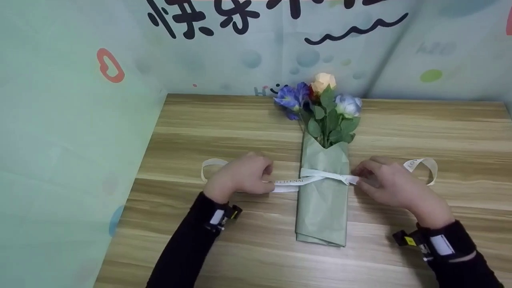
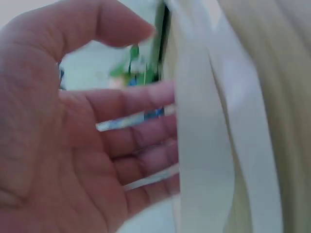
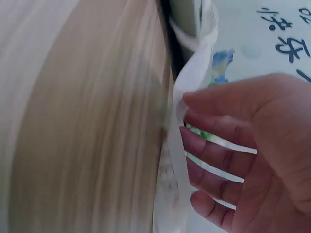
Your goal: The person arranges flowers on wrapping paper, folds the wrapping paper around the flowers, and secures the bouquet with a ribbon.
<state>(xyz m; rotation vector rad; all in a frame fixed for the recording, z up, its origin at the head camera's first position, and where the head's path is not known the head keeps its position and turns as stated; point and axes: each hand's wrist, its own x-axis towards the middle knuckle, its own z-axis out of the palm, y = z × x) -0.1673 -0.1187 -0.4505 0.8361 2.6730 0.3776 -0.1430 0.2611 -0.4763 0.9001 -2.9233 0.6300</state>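
A bouquet lies upright in the head view, wrapped in pale green paper (image 1: 322, 216). Around its middle runs a white printed ribbon (image 1: 320, 173), crossed over itself with a small knot towards the right edge. My left hand (image 1: 242, 176) is left of the bouquet, fingertips against the ribbon strands (image 2: 204, 136), thumb apart from the fingers. To the right of the paper, my right hand (image 1: 394, 182) pinches the other ribbon end (image 3: 192, 77) close to the knot, between thumb and fingers. The ribbon's tails loop out beyond both hands.
Blue, peach and pale blue flowers (image 1: 348, 105) with green leaves top the bouquet. Everything lies on a wood-grain table (image 1: 224, 132). Behind and to the left hangs a pale printed backdrop (image 1: 224, 56) with dark lettering. Each wrist carries a small camera on a black band.
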